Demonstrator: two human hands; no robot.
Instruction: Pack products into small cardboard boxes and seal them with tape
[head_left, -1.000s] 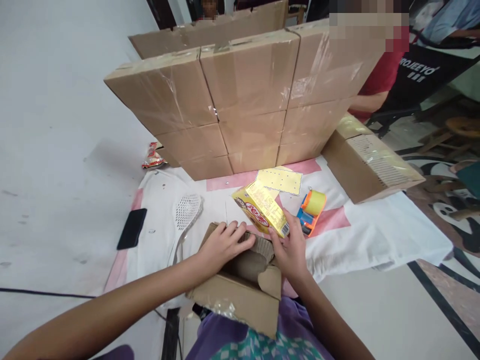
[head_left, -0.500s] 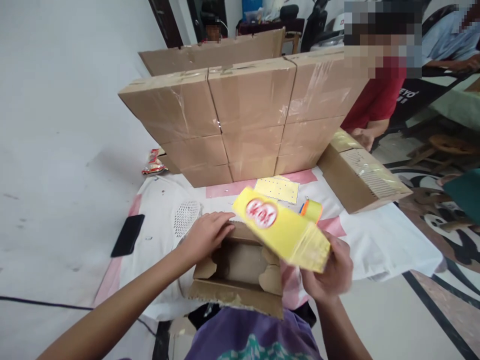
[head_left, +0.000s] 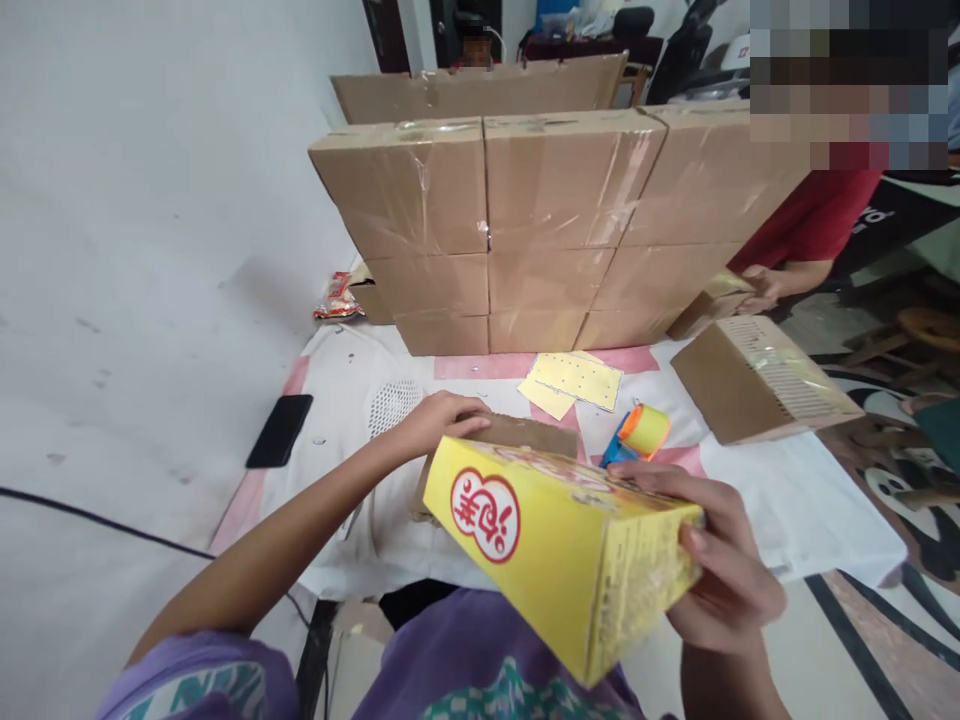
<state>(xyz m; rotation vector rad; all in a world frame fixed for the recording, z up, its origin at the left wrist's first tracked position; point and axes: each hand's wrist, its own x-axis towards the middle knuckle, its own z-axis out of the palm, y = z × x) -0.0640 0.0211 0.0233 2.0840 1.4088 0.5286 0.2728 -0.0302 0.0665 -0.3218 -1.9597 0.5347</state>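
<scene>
My right hand (head_left: 720, 570) grips a yellow carton (head_left: 555, 545) with a round red logo, held up close to my chest. It hides most of the small open cardboard box (head_left: 525, 435) on the white cloth. My left hand (head_left: 442, 418) rests with curled fingers on that box's far left edge. An orange and blue tape dispenser (head_left: 637, 435) lies just beyond the carton. A yellow dotted sheet (head_left: 574, 380) lies flat behind it.
A wall of taped cardboard boxes (head_left: 555, 220) stands at the far side of the cloth (head_left: 787, 500). A closed box (head_left: 757, 380) lies at right, a black phone (head_left: 280, 430) and white mesh skimmer (head_left: 394, 405) at left. A person in red (head_left: 817, 220) touches a box at far right.
My right hand has lifted the yellow carton out of the small box and drawn it toward me. My left hand stayed on the box's edge. My view swung left.
</scene>
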